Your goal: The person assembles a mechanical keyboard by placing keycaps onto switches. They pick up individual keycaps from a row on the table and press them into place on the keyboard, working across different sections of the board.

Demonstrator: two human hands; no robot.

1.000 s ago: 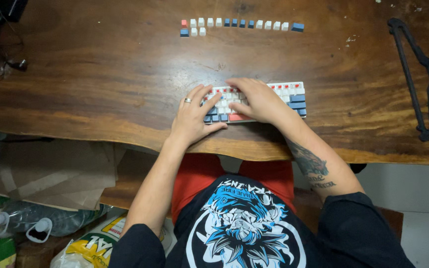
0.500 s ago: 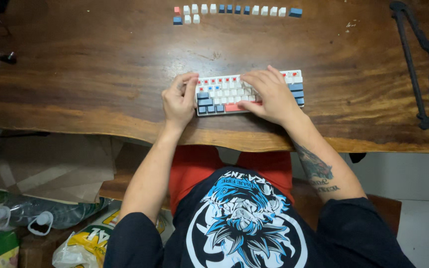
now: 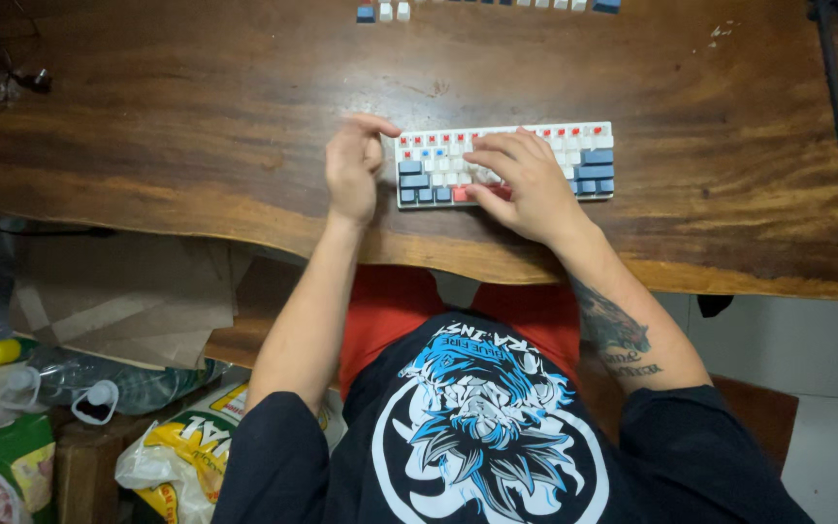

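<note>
Keyboard [image 3: 574, 155], small with white, blue and red keys, lies on the wooden desk [image 3: 196, 126] under your right hand [image 3: 526, 184], whose loosely spread fingers rest on its keys, while your left hand [image 3: 353, 167] curls empty against its left end

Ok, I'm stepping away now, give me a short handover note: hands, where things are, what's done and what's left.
Left hand: against the left end of the keyboard, holding nothing visible.
Right hand: on the keyboard's middle keys, fingers spread over them.
Keyboard lies flat near the front edge of the wooden table.
Loose keycaps lie in a row at the table's far edge, apart from the keyboard.
Done: most visible keys carry caps.
Left: the loose keycaps are not on the keyboard; under the right hand cannot be seen.
</note>
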